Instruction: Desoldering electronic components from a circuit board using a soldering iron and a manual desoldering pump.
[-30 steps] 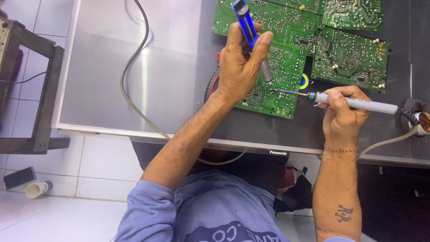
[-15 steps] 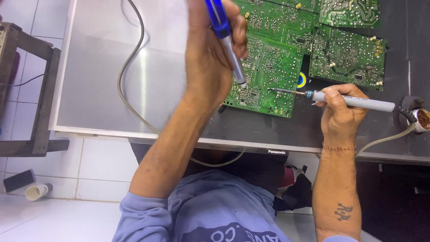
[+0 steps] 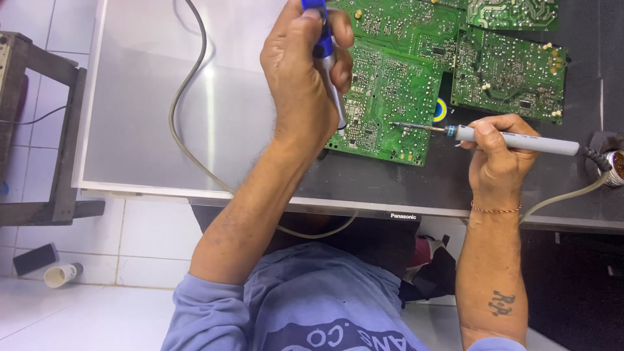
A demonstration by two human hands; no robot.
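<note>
My left hand (image 3: 304,84) grips a blue and silver desoldering pump (image 3: 327,62), held upright with its tip just over the lower left corner of a green circuit board (image 3: 390,91). My right hand (image 3: 497,159) holds a grey soldering iron (image 3: 513,140) like a pen. Its metal tip (image 3: 406,126) rests on the same board near the lower edge. More green circuit boards (image 3: 510,71) lie beside it on the right.
The boards lie on the back of a flat screen panel (image 3: 156,130) set on a dark table (image 3: 585,195). A grey cable (image 3: 179,117) loops across the panel. A wooden stool (image 3: 39,130) stands at left on the tiled floor. A small round tin (image 3: 614,168) sits at right.
My left hand has lifted the pump higher and shifted left, off the board's middle. The right hand and soldering iron have stayed almost still on the board.
</note>
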